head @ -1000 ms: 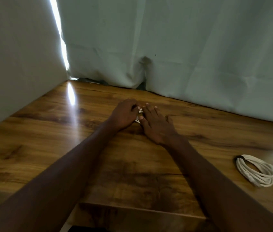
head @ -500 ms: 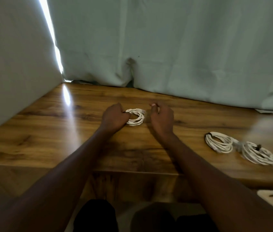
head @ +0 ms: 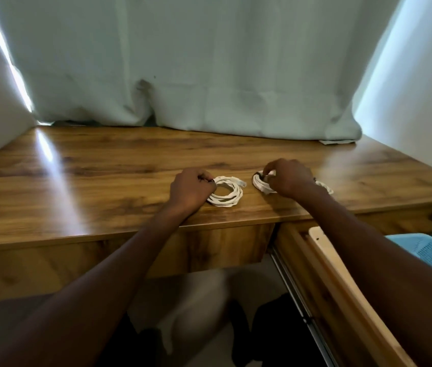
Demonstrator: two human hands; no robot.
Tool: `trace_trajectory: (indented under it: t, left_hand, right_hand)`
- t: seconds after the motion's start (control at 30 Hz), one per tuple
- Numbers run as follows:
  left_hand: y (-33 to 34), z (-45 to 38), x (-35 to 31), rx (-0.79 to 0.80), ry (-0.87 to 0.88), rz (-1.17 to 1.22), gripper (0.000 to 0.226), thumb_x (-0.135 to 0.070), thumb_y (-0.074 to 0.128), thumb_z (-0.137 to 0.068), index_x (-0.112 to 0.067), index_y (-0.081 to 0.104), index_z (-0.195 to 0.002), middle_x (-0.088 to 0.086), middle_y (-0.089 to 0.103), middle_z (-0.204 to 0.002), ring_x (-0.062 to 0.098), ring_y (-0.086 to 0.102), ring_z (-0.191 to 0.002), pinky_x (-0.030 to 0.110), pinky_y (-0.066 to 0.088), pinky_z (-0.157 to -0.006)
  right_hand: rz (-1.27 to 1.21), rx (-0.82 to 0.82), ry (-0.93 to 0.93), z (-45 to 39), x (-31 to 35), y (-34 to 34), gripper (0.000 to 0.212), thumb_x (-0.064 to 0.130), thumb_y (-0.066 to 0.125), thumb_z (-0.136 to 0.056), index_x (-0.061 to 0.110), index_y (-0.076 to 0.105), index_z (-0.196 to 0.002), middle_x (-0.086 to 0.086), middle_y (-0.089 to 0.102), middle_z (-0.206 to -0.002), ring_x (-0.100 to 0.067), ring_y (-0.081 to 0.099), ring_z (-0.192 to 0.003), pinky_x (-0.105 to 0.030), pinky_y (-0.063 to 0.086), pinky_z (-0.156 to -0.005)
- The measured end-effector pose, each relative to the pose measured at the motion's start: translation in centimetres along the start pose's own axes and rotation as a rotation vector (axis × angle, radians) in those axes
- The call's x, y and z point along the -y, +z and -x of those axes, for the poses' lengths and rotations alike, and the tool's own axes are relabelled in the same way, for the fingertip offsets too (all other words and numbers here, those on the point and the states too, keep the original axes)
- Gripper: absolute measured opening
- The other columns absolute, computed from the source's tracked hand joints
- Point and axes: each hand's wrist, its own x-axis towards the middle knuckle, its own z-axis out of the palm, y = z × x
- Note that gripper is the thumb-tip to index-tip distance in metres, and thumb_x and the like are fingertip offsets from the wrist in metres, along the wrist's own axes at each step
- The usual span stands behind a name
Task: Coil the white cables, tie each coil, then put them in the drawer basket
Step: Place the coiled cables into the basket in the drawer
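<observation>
Two coils lie mid-frame on the surface (head: pixel 103 181): left hand (head: pixel 189 190) pinches one coil (head: pixel 226 193) at its tie, right hand (head: pixel 289 178) grips another (head: pixel 261 184). Lift both by the ties — turns stay bunched — toward the basket (head: pixel 421 247) at lower right.

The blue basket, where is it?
In the head view the blue basket sits at the lower right, in the pulled-out drawer below the wooden desk's front edge, partly hidden behind the right forearm.
</observation>
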Motion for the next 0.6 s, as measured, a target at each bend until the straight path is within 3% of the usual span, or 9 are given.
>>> trace_trajectory:
  t: [0.2, 0.37, 0.5, 0.6]
  left_hand:
    - [1.6, 0.6, -1.5, 0.009, -0.006, -0.043, 0.009, -0.024, 0.076, -0.082, -0.025, 0.080, -0.089, -0.009, 0.076, -0.086, 0.011, 0.069, -0.084, 0.029, 0.051, -0.073]
    - [1.5, 0.6, -1.7, -0.022, -0.022, -0.019, 0.008, -0.020, 0.077, -0.082, -0.024, 0.079, -0.088, -0.006, 0.076, -0.085, 0.013, 0.070, -0.082, 0.034, 0.056, -0.078]
    - [1.5, 0.8, -1.6, -0.051, -0.036, 0.019, 0.011, -0.021, 0.077, -0.082, -0.023, 0.081, -0.093, -0.005, 0.076, -0.083, 0.013, 0.070, -0.079, 0.032, 0.055, -0.074]
    - [1.3, 0.9, -1.7, -0.064, -0.037, 0.092, 0.013, -0.021, 0.079, -0.082, -0.020, 0.081, -0.096, -0.003, 0.076, -0.082, 0.014, 0.069, -0.076, 0.033, 0.056, -0.073]
  right_hand:
    - [0.153, 0.045, -0.122, -0.6, -0.1, 0.4, 0.034, 0.045, 0.062, -0.097, 0.034, 0.068, -0.129, -0.002, 0.065, -0.136, -0.029, 0.054, -0.132, -0.049, 0.033, -0.109]
    - [0.037, 0.112, -0.200, -2.4, 0.5, 0.7, 0.036, 0.039, 0.072, -0.092, 0.024, 0.070, -0.124, -0.007, 0.066, -0.131, -0.029, 0.060, -0.121, -0.037, 0.048, -0.094]
    - [-0.203, -0.068, -0.156, -2.7, 0.4, 2.0, 0.009, 0.020, 0.080, -0.086, 0.022, 0.080, -0.094, -0.004, 0.072, -0.114, -0.026, 0.067, -0.107, -0.027, 0.044, -0.078]
    - [-0.289, -0.189, -0.140, -1.8, 0.2, 2.6, 0.012, 0.012, 0.076, -0.085, 0.021, 0.081, -0.091, -0.004, 0.069, -0.109, -0.026, 0.065, -0.103, -0.028, 0.040, -0.075]
